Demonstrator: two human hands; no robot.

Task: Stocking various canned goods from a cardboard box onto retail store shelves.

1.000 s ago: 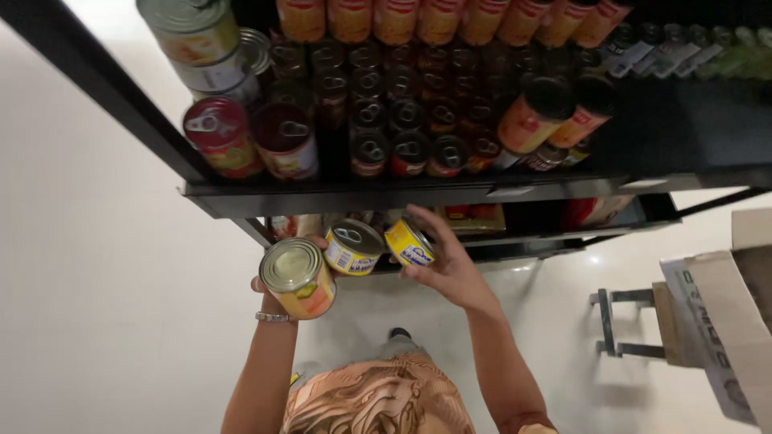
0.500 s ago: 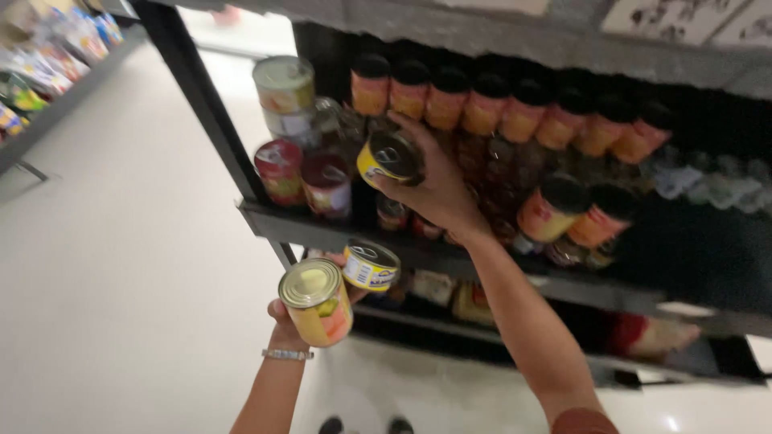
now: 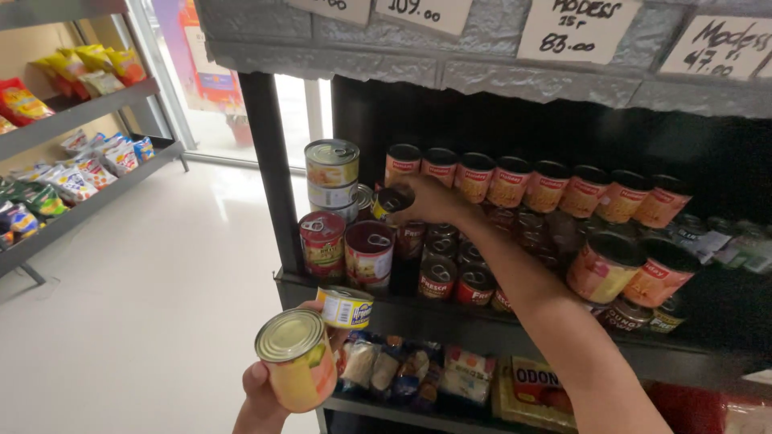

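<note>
We face a tall dark shelf unit (image 3: 265, 177) that fills the right half of the view, from twelve o'clock down to five o'clock. Handwritten price cards (image 3: 575, 28) hang along its grey top edge. At nine o'clock, across a pale shiny floor (image 3: 137, 305), a second grey rack (image 3: 76, 116) holds bright snack packets (image 3: 76, 181).

The middle shelf carries many tins. A long row of orange-labelled cans (image 3: 547, 186) with dark lids runs from the centre toward three o'clock. At its left end stands a stack of silver-topped tins (image 3: 331, 178), with two red-labelled cans (image 3: 346, 251) just in front of it. The shelf below, at six o'clock, holds soft food packets (image 3: 418, 370).

Our right arm (image 3: 547, 313) reaches from five o'clock up to the centre. The right hand (image 3: 430, 201) curls around a small dark can (image 3: 391, 201), held tilted just beside the stack of tins, above the shelf's lower cans.

At seven o'clock our left hand (image 3: 269, 394) wraps its fingers around a peach-coloured can (image 3: 297, 362) with a silver lid, and also grips a short yellow and blue tin (image 3: 344, 307) against that can's upper right side, both held in front of the shelf's edge.
</note>
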